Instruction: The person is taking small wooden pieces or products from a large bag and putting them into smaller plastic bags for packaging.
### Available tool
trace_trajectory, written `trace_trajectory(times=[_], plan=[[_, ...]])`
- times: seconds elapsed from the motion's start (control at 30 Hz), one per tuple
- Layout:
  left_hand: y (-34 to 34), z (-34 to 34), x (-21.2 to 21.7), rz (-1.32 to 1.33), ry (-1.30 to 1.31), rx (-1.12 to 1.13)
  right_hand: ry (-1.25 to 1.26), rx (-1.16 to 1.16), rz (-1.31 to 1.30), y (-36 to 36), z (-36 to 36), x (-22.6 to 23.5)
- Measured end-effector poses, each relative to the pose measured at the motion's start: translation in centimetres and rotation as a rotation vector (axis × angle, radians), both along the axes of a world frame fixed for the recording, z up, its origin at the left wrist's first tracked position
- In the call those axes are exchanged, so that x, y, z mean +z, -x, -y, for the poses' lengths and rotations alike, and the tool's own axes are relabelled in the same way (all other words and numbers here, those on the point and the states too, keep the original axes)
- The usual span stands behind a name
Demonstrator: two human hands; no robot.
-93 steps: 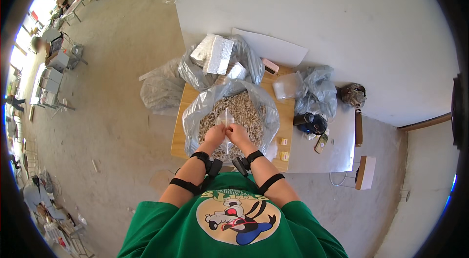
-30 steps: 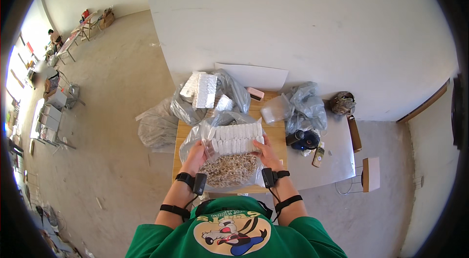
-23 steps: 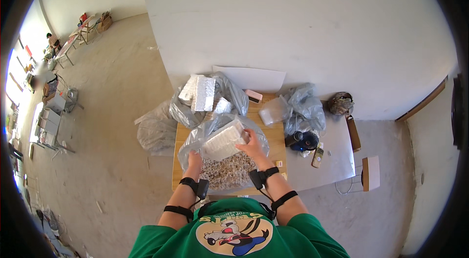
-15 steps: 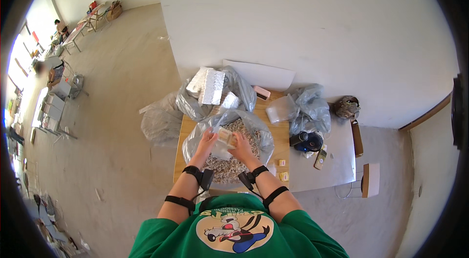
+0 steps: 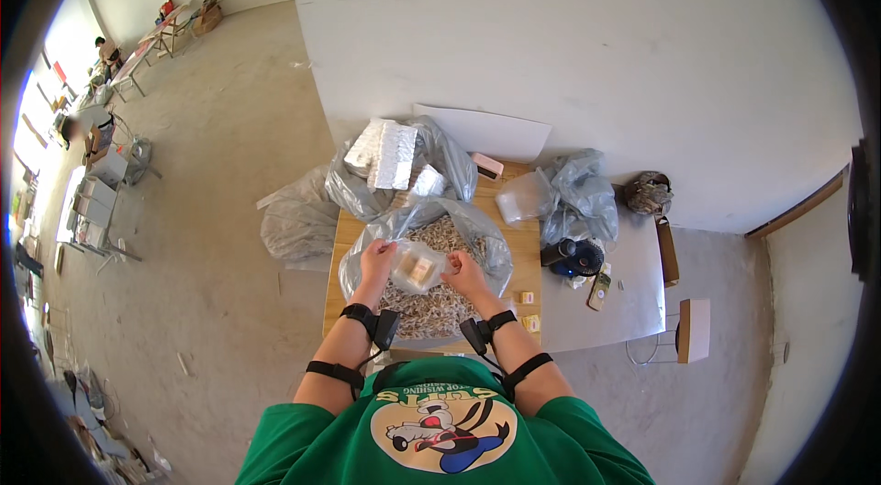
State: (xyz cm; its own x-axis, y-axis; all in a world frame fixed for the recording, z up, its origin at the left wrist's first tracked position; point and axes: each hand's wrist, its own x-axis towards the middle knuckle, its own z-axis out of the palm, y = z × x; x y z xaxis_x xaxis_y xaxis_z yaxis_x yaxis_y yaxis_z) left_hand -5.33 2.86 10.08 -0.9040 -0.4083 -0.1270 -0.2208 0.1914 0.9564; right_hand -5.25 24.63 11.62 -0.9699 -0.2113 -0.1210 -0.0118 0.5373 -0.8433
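Between my hands a clear plastic bag (image 5: 401, 280) is stretched out, with a small cream and tan block or packet (image 5: 420, 270) inside it. My left hand (image 5: 377, 259) pinches the bag's left edge. At its right edge, the fingers of my right hand (image 5: 464, 271) are closed on the plastic. Below lies a large grey plastic bag (image 5: 498, 256), its mouth wide and its inside full of small brown and whitish pieces (image 5: 418, 315) whose kind I cannot make out. To the right of it, two small yellow and white boxes (image 5: 531, 323) rest on the wooden table (image 5: 525, 251).
Behind stands another grey bag (image 5: 450, 150) with silvery bubble-wrap bundles (image 5: 395, 156). A pink and white box (image 5: 486, 167) is near the wall. On the right-hand grey table (image 5: 633, 301) are a crumpled grey bag (image 5: 587, 200), a dark blue round object (image 5: 583, 258) and a phone (image 5: 598, 292).
My hands have moved apart, spreading the clear bag flat between them. The small block, earlier close to my right fingers, now sits inside the bag.
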Motion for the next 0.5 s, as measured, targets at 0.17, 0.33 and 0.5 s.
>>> trace_trajectory(times=[0.17, 0.33, 0.5], plan=[[-0.4, -1.4, 3.3, -0.019, -0.349, 0.066, -0.020, -0.160, 0.057, -0.1, -0.4, 0.9], [-1.1, 0.0, 6.5, -0.131, -0.506, 0.117, -0.104, 0.005, -0.371, 0.1, 0.0, 6.4], [-0.8, 0.6, 7.7, -0.216, -0.585, 0.137, 0.013, -0.012, -0.607, 0.6, 0.5, 9.6]])
